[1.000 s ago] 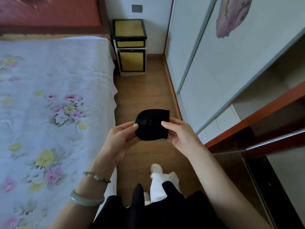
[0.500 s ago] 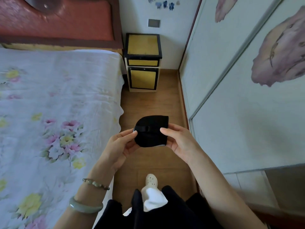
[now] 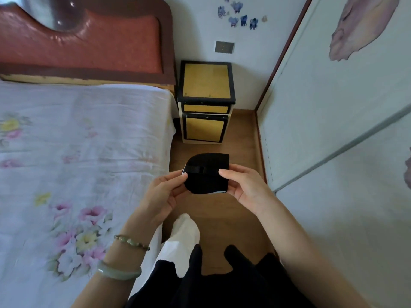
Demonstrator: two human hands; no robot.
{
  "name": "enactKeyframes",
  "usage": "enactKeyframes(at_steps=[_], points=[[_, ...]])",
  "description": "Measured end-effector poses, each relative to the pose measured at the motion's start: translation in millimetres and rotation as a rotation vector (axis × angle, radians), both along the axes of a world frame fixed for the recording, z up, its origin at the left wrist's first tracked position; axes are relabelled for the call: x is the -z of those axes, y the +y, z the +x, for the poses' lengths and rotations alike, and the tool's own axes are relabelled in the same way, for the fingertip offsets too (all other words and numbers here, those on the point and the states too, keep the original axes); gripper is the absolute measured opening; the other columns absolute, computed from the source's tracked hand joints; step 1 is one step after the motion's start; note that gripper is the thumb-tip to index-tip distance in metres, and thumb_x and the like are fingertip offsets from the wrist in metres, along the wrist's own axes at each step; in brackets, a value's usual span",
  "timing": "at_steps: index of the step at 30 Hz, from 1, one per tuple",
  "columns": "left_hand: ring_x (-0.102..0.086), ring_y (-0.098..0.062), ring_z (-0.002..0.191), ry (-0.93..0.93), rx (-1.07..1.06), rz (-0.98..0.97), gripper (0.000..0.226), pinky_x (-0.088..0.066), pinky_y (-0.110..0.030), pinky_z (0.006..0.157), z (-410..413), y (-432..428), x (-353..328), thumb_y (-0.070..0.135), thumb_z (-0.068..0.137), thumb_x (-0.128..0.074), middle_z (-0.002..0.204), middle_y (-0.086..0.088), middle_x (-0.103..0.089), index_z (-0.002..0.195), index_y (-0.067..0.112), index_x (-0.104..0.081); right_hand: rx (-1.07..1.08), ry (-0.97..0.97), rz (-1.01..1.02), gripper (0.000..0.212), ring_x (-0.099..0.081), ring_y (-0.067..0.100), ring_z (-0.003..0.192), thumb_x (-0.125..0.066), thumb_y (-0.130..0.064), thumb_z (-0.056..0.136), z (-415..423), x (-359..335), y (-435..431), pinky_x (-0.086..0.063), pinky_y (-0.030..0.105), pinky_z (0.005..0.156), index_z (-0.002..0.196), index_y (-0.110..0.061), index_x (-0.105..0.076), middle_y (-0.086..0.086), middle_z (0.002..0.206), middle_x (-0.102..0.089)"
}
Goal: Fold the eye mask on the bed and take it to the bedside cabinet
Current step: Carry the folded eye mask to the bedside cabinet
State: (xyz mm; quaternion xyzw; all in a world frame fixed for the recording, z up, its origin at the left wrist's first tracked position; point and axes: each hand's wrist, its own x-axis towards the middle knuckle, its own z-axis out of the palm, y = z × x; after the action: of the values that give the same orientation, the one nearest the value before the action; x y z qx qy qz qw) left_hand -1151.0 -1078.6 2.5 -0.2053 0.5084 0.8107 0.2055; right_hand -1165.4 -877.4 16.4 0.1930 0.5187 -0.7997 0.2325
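Observation:
The black eye mask (image 3: 206,174), folded in half with its strap across the front, hangs in the air over the wooden floor between bed and wardrobe. My left hand (image 3: 164,192) pinches its left edge, and my right hand (image 3: 244,187) pinches its right edge. Straight ahead against the far wall stands the bedside cabinet (image 3: 206,101), yellow panels in black frames, with nothing on its top. The bed (image 3: 77,163) with a floral sheet lies to my left.
A white sliding wardrobe door (image 3: 333,130) with flower prints runs along the right. A red padded headboard (image 3: 89,43) stands at the bed's far end. A narrow strip of wooden floor (image 3: 240,147) leads to the cabinet. My foot in a white shoe (image 3: 184,232) is below the mask.
The view has moved forward along the aisle, so the bedside cabinet is closer and lower in the frame. Both hands keep the same hold on the folded mask.

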Motion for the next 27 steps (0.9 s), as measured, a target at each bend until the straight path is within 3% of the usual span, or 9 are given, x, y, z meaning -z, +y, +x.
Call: enactKeyframes(at_steps=[13, 21, 27], points=[[-0.074, -0.017, 0.084, 0.055, 0.135, -0.018, 0.030, -0.057, -0.023, 0.065, -224.9, -36.8, -13.7, 0.005, 0.092, -0.053, 0.090, -0.008, -0.077, 0.083, 0.015, -0.080, 0.107, 0.026, -0.045, 0.028, -0.069, 0.023, 0.097, -0.063, -0.002, 0.083, -200.2, -15.5, -34.8, -0.057, 0.027, 0.071, 0.111, -0.004, -0.064, 0.012, 0.102, -0.073], [-0.074, -0.018, 0.084, 0.003, 0.119, -0.047, 0.019, -0.058, -0.024, 0.065, -335.9, -13.9, 6.1, 0.003, 0.094, -0.051, 0.092, -0.009, -0.077, 0.102, 0.005, -0.069, 0.106, -0.001, -0.011, 0.023, -0.070, 0.024, 0.095, -0.063, -0.002, 0.084, -313.2, 3.0, -13.3, -0.057, 0.027, 0.072, 0.106, -0.006, -0.067, 0.011, 0.100, -0.074], [-0.074, -0.017, 0.082, -0.038, 0.063, -0.040, 0.020, -0.057, -0.022, 0.062, -431.9, 16.1, 5.7, 0.002, 0.094, -0.051, 0.090, -0.008, -0.077, 0.098, 0.006, -0.070, 0.063, -0.029, -0.036, 0.026, -0.069, 0.026, 0.098, -0.061, -0.001, 0.084, -419.4, 8.1, 14.1, -0.058, 0.030, 0.076, 0.111, -0.002, -0.065, 0.015, 0.105, -0.072]])
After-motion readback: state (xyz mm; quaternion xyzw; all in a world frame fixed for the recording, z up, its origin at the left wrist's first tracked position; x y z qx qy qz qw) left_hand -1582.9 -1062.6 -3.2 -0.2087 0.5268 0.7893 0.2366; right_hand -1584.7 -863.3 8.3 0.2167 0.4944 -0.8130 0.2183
